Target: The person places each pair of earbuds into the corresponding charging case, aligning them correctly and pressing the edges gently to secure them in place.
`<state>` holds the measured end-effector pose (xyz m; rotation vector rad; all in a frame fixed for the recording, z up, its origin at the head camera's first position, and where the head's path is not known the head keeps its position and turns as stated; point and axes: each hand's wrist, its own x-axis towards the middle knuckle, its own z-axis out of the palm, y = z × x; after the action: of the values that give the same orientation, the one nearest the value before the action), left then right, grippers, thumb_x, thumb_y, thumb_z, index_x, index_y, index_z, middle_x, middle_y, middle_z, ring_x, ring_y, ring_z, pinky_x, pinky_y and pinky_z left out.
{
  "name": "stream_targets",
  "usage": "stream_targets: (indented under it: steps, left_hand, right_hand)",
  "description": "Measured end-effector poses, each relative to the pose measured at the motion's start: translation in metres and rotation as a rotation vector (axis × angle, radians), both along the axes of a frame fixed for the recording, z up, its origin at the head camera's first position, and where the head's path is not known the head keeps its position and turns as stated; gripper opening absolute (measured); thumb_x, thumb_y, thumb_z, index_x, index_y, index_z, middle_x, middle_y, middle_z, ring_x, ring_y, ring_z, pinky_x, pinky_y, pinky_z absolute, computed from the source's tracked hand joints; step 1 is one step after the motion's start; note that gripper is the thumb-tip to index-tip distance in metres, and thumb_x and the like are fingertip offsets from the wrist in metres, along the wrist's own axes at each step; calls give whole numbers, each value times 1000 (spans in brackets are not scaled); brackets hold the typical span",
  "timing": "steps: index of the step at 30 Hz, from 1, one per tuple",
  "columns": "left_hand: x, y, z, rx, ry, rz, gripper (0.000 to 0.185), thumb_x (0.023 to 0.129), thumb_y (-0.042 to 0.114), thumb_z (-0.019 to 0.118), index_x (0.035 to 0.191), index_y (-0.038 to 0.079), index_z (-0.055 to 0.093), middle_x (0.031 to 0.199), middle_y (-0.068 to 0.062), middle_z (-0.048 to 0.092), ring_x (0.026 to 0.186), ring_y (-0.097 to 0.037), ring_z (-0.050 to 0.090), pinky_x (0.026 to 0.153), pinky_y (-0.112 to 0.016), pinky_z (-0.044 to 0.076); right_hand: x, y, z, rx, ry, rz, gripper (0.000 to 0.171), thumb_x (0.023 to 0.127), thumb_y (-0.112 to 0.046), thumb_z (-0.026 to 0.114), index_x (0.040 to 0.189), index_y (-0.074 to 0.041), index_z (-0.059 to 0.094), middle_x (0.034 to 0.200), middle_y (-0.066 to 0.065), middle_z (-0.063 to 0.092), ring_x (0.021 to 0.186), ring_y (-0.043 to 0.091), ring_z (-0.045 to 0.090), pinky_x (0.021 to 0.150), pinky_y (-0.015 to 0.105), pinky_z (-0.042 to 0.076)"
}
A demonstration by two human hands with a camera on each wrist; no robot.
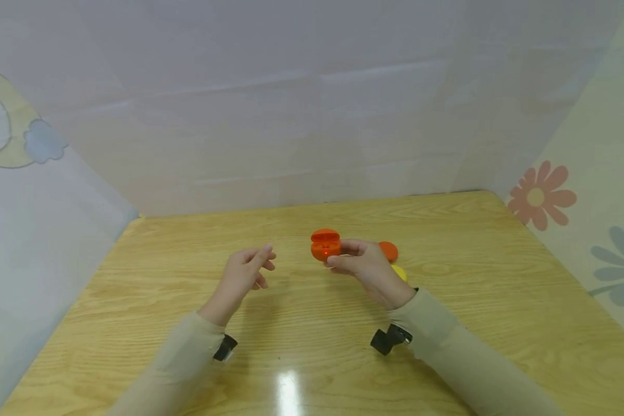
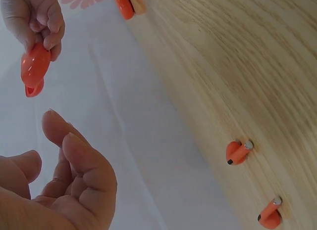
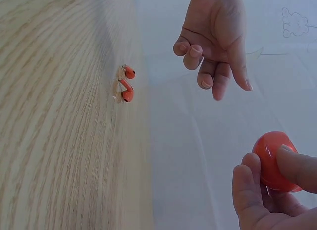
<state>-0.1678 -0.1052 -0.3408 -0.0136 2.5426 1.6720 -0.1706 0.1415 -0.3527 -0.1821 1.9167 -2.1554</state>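
My right hand point(image 1: 368, 267) pinches an orange earbud charging case point(image 1: 317, 252) between thumb and fingers, held up over the table. Its lid point(image 1: 325, 231) is raised and a small red light glows inside. In the right wrist view the glossy back of the case point(image 3: 269, 158) faces the camera, under the thumb. To the left, my left hand point(image 1: 245, 273) hovers with loosely bent fingers and holds nothing. Two orange earbuds, one point(image 2: 237, 153) and another point(image 2: 270, 220), lie apart on the table in the left wrist view; the head view does not show them.
Beyond my right wrist lie an orange round object point(image 1: 389, 251) and a yellow one point(image 1: 399, 273), partly covered by that hand. Both are on the wooden table point(image 1: 447, 231). Pale fabric walls point(image 1: 312, 133) with printed drawings enclose its back and sides.
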Motion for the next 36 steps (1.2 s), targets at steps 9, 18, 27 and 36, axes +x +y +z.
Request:
stream_targets:
  steps: [9,18,27,36]
  left_hand:
    - [5,-19,2,-23,-11,35,46,103,38,49,114,-4,66,96,-12,65,58,-15,58,61,-27,47]
    - [9,-28,4,-32,-33,48,49,102,40,49,117,-5,64,102,-16,65,58,-13,56,62,-29,48]
    - [11,-42,3,-68,-46,71,47,100,37,55,119,-4,63,100,-15,66,59,-13,57,63,-30,49]
    - [10,-59,2,-138,-75,79,44,100,31,57,119,-7,63,92,-10,67,58,-13,57,60,-31,50]
  right_hand:
    - [1,-1,0,2,10,5,39,91,3,63,128,12,54,117,18,63,94,23,68,92,43,50]
    - [2,-1,0,-2,7,-4,40,91,4,62,129,12,53,119,19,62,92,19,68,91,42,51]
    - [2,0,1,4,4,-7,41,91,5,62,130,12,52,121,20,61,93,20,67,93,44,50]
    - [1,0,-1,-2,2,-12,41,91,4,62,130,12,52,120,19,61,92,17,66,91,41,51]
